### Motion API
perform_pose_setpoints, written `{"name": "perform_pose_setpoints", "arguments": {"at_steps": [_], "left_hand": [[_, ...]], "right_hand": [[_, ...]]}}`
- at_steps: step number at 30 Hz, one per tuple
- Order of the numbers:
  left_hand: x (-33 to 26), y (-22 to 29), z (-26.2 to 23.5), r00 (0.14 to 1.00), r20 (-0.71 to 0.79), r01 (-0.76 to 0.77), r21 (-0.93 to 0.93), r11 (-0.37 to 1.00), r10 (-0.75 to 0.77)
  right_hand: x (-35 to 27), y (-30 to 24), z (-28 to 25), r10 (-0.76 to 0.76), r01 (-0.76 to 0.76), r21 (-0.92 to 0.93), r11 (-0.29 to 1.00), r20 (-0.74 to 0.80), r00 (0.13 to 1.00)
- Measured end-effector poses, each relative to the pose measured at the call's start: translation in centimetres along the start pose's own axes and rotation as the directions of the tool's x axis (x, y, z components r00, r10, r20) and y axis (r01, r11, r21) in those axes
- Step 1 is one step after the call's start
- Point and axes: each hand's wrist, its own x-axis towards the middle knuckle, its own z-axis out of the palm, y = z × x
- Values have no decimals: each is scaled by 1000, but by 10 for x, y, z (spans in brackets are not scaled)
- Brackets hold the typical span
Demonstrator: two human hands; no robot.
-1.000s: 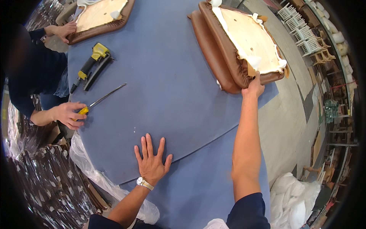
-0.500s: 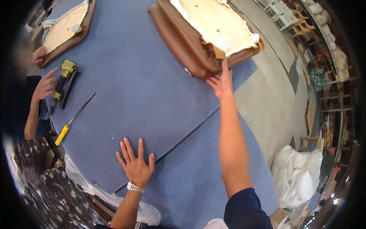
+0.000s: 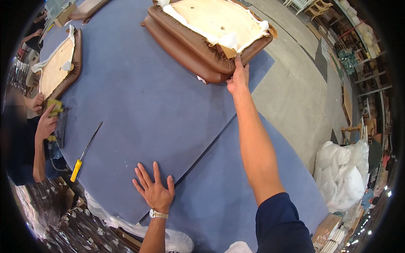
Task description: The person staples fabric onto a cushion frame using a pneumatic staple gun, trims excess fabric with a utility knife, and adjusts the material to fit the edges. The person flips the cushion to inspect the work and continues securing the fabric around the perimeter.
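Two brown leather seat cushions lie stacked, underside up, at the table's far right. The upper cushion (image 3: 185, 31) shows a pale wooden base (image 3: 215, 19) edged with white padding and gathered leather. My right hand (image 3: 238, 76) reaches out and grips its near corner, thumb on top beside a loose tan flap (image 3: 228, 51), fingers underneath. Below it sits the lower cushion (image 3: 177, 52). My left hand (image 3: 158, 194), with a metal watch (image 3: 158, 214) at the wrist, rests flat on the blue table cover (image 3: 139, 105), fingers spread, holding nothing.
A yellow-handled screwdriver (image 3: 87, 152) lies at the left. Beyond it a co-worker's hand holds a yellow-and-black staple gun (image 3: 55, 109) near another brown cushion (image 3: 75, 67). A seam (image 3: 206, 147) crosses the table cover. White plastic-wrapped bundles (image 3: 341, 175) stand on the floor at right.
My right hand has closed more firmly on the cushion corner. The co-worker has lifted the staple gun off the table toward their cushion. The view has shifted; my left hand stays flat.
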Motion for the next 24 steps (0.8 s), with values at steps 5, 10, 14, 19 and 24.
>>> {"name": "perform_pose_setpoints", "arguments": {"at_steps": [5,10,14,19,24], "left_hand": [[7,2,-1,998,-34,-49,20,999,50],[3,-8,8,995,-74,-56,82,995,62],[0,-3,4,999,3,-42,197,980,42],[12,-25,23,994,30,-105,188,977,101],[-33,-14,1,876,-25,-449,-412,793,482]], "right_hand": [[-47,-4,-56,145,-144,-147,979,0,989],[-260,92,-209,86,-65,-280,958,66,994],[-532,90,-322,374,-455,-189,870,-348,860],[-792,126,-443,355,-386,131,913,-721,595],[-855,146,-463,218,-199,119,973,-762,610]]}}
